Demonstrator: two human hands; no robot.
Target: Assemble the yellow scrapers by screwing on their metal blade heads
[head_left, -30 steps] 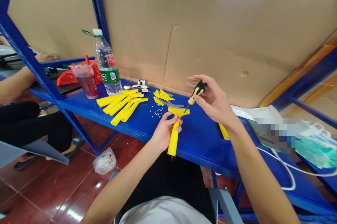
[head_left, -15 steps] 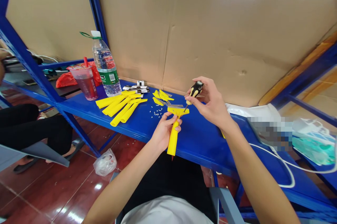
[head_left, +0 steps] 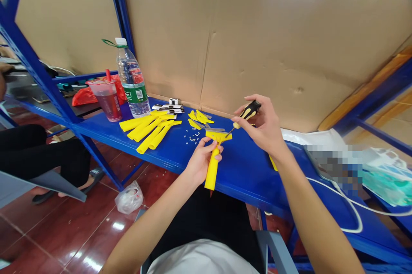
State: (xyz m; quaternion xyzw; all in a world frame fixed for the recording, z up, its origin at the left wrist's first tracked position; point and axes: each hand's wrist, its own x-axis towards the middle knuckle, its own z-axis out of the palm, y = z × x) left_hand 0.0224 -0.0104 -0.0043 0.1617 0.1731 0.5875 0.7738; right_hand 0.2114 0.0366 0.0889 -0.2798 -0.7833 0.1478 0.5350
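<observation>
My left hand (head_left: 201,160) is wrapped round the handle of a yellow scraper (head_left: 211,173), held upright over the front edge of the blue table. A metal blade (head_left: 215,129) shows along its wide head. My right hand (head_left: 262,123) grips a black and cream screwdriver (head_left: 250,110), tilted, its tip at the right side of the scraper's head. Left of the head lie small scattered screws or nuts (head_left: 193,138) and several yellow head pieces (head_left: 198,117). Farther left, several yellow handles (head_left: 149,130) lie in a pile.
A water bottle (head_left: 132,80) and a cup with a straw (head_left: 107,98) stand at the left, near packaged blades (head_left: 167,108). Cardboard (head_left: 257,50) walls the back. At the right are a white cable (head_left: 334,199) and plastic packs (head_left: 384,179). A seated person's leg (head_left: 48,151) shows at far left.
My right hand has shifted slightly right and tipped the screwdriver's handle farther over to the right. My left hand keeps the scraper in nearly the same place.
</observation>
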